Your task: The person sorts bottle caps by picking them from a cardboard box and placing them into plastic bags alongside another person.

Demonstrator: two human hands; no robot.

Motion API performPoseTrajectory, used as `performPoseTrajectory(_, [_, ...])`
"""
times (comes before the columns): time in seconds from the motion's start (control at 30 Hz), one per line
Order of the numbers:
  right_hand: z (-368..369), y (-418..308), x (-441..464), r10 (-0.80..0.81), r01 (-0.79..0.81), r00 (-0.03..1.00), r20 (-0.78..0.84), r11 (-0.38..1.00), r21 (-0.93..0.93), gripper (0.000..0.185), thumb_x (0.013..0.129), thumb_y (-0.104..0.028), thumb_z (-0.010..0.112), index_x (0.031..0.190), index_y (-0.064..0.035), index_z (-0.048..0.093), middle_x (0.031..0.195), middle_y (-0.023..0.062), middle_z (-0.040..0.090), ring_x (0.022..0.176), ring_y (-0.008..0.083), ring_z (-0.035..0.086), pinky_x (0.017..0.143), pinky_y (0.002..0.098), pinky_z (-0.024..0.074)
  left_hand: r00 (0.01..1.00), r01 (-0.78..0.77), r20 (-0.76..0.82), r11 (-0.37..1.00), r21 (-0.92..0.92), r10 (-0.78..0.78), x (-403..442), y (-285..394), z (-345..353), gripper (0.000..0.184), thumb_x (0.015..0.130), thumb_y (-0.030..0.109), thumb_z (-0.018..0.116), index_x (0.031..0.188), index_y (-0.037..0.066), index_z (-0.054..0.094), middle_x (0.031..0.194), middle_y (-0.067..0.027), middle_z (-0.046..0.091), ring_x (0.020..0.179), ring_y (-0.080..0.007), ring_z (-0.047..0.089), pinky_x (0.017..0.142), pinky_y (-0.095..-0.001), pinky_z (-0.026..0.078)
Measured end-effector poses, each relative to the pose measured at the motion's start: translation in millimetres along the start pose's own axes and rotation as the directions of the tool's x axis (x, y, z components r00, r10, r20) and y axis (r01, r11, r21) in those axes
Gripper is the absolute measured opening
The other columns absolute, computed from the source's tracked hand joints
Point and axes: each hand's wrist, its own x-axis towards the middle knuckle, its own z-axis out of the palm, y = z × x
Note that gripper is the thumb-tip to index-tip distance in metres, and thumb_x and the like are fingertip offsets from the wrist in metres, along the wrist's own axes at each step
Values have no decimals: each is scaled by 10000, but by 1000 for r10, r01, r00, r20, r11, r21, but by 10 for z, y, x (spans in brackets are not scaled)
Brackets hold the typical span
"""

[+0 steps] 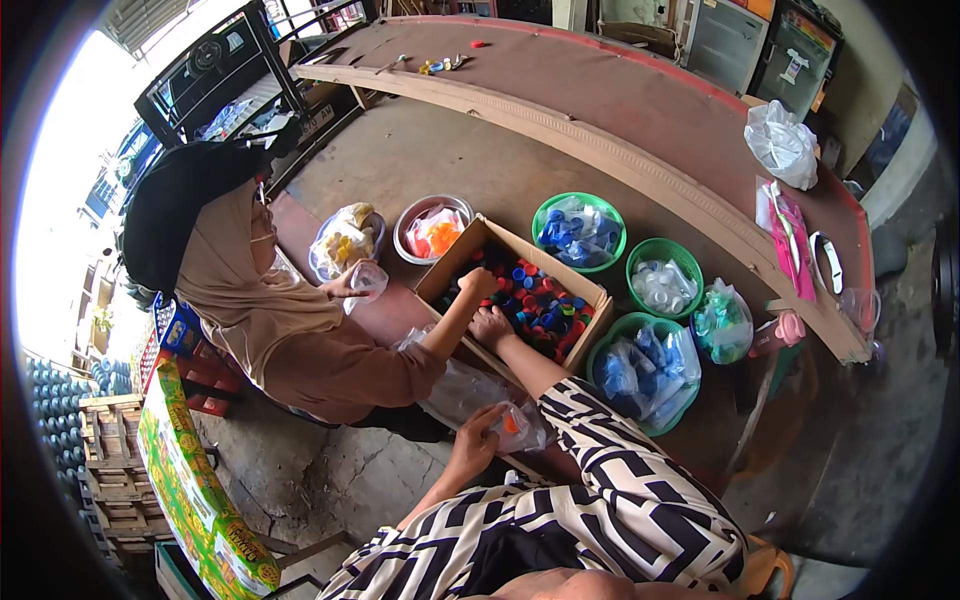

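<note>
A cardboard box (605,318) holds many red, blue and dark bottle caps. My right hand (491,326) reaches over its near edge, fingers down at the caps; what they touch is hidden. My left hand (474,440) is closed on the edge of a clear plastic bag (520,428) with an orange cap inside, near the table's front edge. Beside me a co-worker's hand (478,284) is in the same box, and their other hand (350,284) holds a small clear bag (368,284).
Around the box stand a green basket of blue bags (565,197), a smaller green basket (632,262), another large green basket (598,395), a bag of green caps (722,322), a metal bowl (403,222) and a white basket (318,262). A long wooden strip (600,142) crosses behind.
</note>
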Motion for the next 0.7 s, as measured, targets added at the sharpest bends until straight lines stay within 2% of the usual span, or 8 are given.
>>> performPoseTrajectory(0.1, [-93, -45, -10, 3, -4, 1000, 8, 999, 42, 300, 916, -269, 406, 1156, -245, 585, 1099, 28, 575, 1005, 209, 559, 925, 499, 383, 1000, -31, -2, 998, 55, 31, 30, 6, 0, 534, 712, -53, 451, 1224, 10, 587, 1245, -161, 563, 666, -148, 611, 626, -258, 513])
performPoseTrajectory(0.13, [-115, -49, -6, 16, -16, 996, 91, 1000, 9, 307, 923, -269, 401, 1162, -246, 592, 1118, 30, 573, 1044, 213, 546, 971, 499, 352, 998, -64, -8, 994, 87, 65, 26, 0, 1, 538, 710, -52, 454, 1227, 15, 587, 1240, -158, 568, 663, -151, 607, 640, -259, 504])
performPoseTrajectory(0.2, [-109, -58, 5, 18, -18, 999, 47, 1000, 0, 297, 920, -265, 405, 1142, -239, 602, 1116, 34, 574, 1052, 213, 545, 970, 496, 354, 995, -94, -8, 988, 120, 96, 19, 7, 8, 543, 707, -50, 457, 1230, 19, 587, 1236, -155, 574, 659, -155, 604, 654, -260, 495])
performPoseTrajectory(0.33, [-69, -40, -42, -22, 18, 997, -68, 997, -69, 260, 905, -249, 435, 1077, -210, 626, 1055, 40, 601, 1041, 218, 554, 948, 487, 373, 1000, -9, -7, 998, 70, 9, 23, -26, 10, 541, 708, -39, 467, 1231, 27, 589, 1234, -165, 580, 682, -169, 607, 676, -273, 494])
performPoseTrajectory(0.47, [-204, -22, -105, 3, -4, 998, -56, 1000, -23, 230, 885, -246, 467, 1035, -173, 626, 992, 33, 627, 994, 220, 577, 916, 471, 401, 998, 57, 1, 998, 29, -57, 37, -95, 3, 535, 710, -29, 474, 1228, 27, 590, 1235, -174, 582, 716, -187, 616, 697, -285, 499])
performPoseTrajectory(0.53, [-347, 41, -142, -131, 131, 991, 2, 990, -51, 216, 881, -247, 476, 1003, -146, 625, 998, 27, 649, 979, 219, 598, 883, 458, 428, 1000, 13, 4, 997, 75, -13, 51, -73, 1, 535, 710, -28, 475, 1230, 29, 589, 1236, -176, 580, 733, -195, 618, 707, -288, 498])
performPoseTrajectory(0.63, [-525, 17, -114, -141, 152, 979, 144, 986, -68, 191, 891, -223, 465, 951, -120, 614, 982, 30, 659, 990, 207, 608, 864, 445, 447, 1000, -16, 23, 992, 121, 14, 83, -81, 25, 537, 712, -27, 474, 1233, 32, 588, 1238, -178, 577, 762, -209, 620, 724, -289, 496])
performPoseTrajectory(0.7, [-594, 0, -105, -100, 103, 984, 147, 995, -15, 194, 893, -221, 463, 956, -128, 621, 1007, 38, 659, 1000, 216, 610, 869, 446, 448, 999, -1, 35, 992, 125, -3, 92, -81, 19, 537, 714, -27, 473, 1235, 33, 587, 1240, -178, 575, 775, -215, 620, 731, -288, 494])
